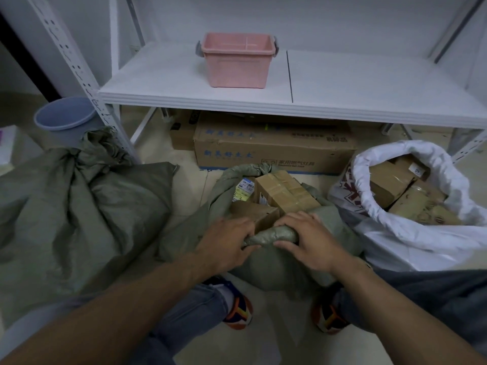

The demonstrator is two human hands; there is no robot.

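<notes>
Head view: a person crouches on the floor in front of a white shelf [200,83]. Between their shoes stands an open green sack [266,270], with taped cardboard parcels [286,192] showing in its mouth. The left hand [226,241] and the right hand [308,238] sit side by side on the sack's near rolled rim [274,234]. The fingers [243,223] of both are curled over the bunched fabric and grasp it, with the thumbs underneath.

The step in hand looks like rolling the sack's mouth down to get at the parcels. The next move probably calls for pushing the rim lower, then freeing one hand to lift out the nearest small box, which sits right behind the knuckles.

A pink bin [238,60] stands on the shelf. A white sack [411,238] of boxes stands to the right, and a tied green sack [79,201] lies to the left.
</notes>
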